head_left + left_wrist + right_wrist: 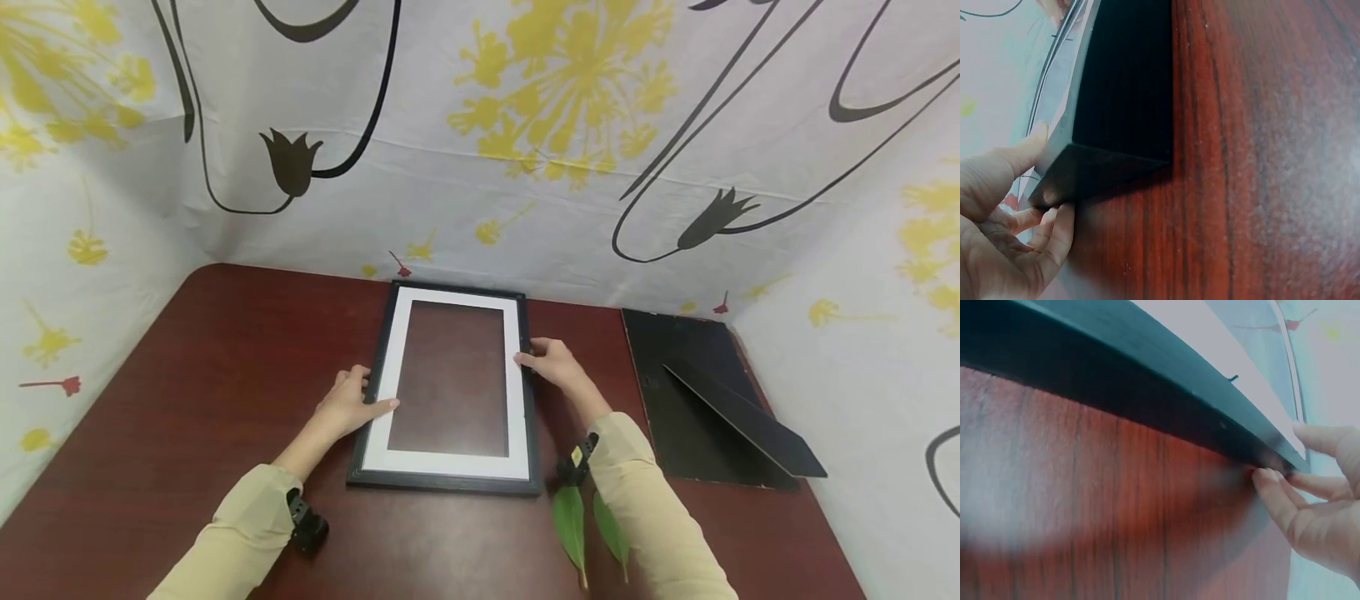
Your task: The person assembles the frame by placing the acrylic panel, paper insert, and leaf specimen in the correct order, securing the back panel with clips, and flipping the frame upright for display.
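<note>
A black picture frame (pixel 450 482) with a white mat (pixel 444 463) around its opening lies on the table, brown surface showing through the middle. My left hand (pixel 345 404) grips its left side, thumb over the top onto the mat and the other fingers at the outer edge. On the opposite side my right hand (pixel 557 364) holds the right edge, thumb on top. In the left wrist view, the left fingertips (pixel 1063 219) sit under the frame's black side (pixel 1122 81). The right wrist view shows the right fingers (pixel 1272 490) low against the frame (pixel 1147 387).
A black backing board (pixel 675 425) with its raised stand flap (pixel 742 417) lies at the table's right. Two green leaves (pixel 570 525) lie near my right sleeve. A patterned white cloth (pixel 420 217) walls off the back and sides of the reddish-brown table (pixel 187 392).
</note>
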A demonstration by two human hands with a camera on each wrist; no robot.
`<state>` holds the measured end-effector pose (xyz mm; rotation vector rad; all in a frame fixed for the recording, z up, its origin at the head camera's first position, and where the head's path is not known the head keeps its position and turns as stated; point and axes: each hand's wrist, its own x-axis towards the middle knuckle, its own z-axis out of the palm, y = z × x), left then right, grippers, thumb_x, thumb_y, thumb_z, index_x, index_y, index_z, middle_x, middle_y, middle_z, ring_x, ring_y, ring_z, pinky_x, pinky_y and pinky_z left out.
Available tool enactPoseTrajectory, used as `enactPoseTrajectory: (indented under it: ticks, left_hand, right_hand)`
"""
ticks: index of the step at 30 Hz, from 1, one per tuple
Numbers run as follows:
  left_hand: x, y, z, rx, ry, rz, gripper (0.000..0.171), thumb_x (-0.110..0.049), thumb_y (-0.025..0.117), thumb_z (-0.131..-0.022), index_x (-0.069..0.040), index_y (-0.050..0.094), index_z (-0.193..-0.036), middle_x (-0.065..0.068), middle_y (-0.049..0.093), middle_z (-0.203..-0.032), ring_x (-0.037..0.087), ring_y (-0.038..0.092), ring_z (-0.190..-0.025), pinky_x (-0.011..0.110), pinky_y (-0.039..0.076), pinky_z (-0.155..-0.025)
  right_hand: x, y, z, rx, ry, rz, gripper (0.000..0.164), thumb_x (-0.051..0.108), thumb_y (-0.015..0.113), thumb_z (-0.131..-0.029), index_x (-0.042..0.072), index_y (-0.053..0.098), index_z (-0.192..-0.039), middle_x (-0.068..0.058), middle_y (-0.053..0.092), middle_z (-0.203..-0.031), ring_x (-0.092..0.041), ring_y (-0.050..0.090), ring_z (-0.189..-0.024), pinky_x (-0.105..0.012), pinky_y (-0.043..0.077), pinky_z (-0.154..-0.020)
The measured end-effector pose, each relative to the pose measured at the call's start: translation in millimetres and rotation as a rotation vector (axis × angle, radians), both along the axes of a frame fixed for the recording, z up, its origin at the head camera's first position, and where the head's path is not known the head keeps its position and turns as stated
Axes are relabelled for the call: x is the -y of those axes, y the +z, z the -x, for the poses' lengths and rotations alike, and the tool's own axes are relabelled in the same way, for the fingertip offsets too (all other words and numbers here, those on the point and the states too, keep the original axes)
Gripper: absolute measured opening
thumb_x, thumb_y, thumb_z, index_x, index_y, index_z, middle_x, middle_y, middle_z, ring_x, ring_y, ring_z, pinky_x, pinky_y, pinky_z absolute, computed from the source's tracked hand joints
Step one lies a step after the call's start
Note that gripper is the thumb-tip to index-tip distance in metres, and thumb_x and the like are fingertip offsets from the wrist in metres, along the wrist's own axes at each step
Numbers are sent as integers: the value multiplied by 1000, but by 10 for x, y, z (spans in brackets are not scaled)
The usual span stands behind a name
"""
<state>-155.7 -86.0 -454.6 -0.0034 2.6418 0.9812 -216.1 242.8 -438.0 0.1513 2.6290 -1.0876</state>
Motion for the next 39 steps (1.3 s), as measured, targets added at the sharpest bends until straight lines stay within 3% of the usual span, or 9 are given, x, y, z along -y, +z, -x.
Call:
enactPoseTrajectory:
  ticks: [7,10,15,20,23,31,35,39]
  left_hand:
    - [-2,7,3,12,-18,-14,79,-40,64,-82,6,28,-136,27,39,-129,41,47,-115,56,39,-90]
    - [12,22,-2,16,-20,-25,79,-39,63,-83,6,27,-136,28,37,-130,41,46,-116,56,39,-91]
    - [47,27,4,12,-28,-30,79,-40,62,-84,7,26,-136,28,36,-130,42,46,-116,55,40,-90]
    - [72,18,28,11,-51,-46,78,-39,62,-85,9,25,-136,29,35,-129,42,45,-116,53,41,-90]
    - [65,-2,33,7,-74,-73,76,-34,62,-85,11,26,-135,31,34,-127,42,45,-115,51,43,-90]
    - [158,-28,66,78,-131,-200,74,-24,62,-85,9,23,-137,28,34,-127,38,41,-113,47,40,-94]
    - [185,-15,78,126,-133,-226,78,-26,64,-84,6,20,-140,25,32,-131,36,39,-115,46,39,-94]
    - [208,-12,65,130,-118,-238,79,-25,65,-83,5,20,-140,24,32,-131,35,39,-114,46,39,-94]
  right_hand:
    - [-553,172,-196,41,-83,137,49,21,47,-95,-5,36,-135,-27,42,-135,-36,48,-119,-42,45,-96]
    - [-794,241,-333,59,-68,95,49,24,47,-95,-4,38,-134,-27,41,-135,-37,46,-120,-43,45,-95]
    - [-1023,277,-656,81,109,-2,49,32,55,-91,-3,48,-124,-25,55,-119,-30,58,-99,-39,50,-82]
    - [-1018,202,-978,109,360,91,43,26,62,-87,-5,54,-116,-16,62,-103,-18,60,-92,-29,50,-77]
    - [-954,144,-1131,115,467,136,41,22,64,-86,-7,55,-114,-16,62,-101,-14,60,-90,-24,50,-75]
    - [-807,82,-1303,84,557,50,31,26,69,-80,2,63,-99,-6,61,-88,-5,53,-78,-22,48,-67]
    - [-792,55,-1312,57,583,48,20,24,69,-80,7,64,-88,-4,59,-85,-5,52,-75,-22,47,-65]
    - [-777,36,-1279,61,608,75,13,21,67,-82,8,65,-83,-4,62,-82,-5,54,-73,-22,48,-64]
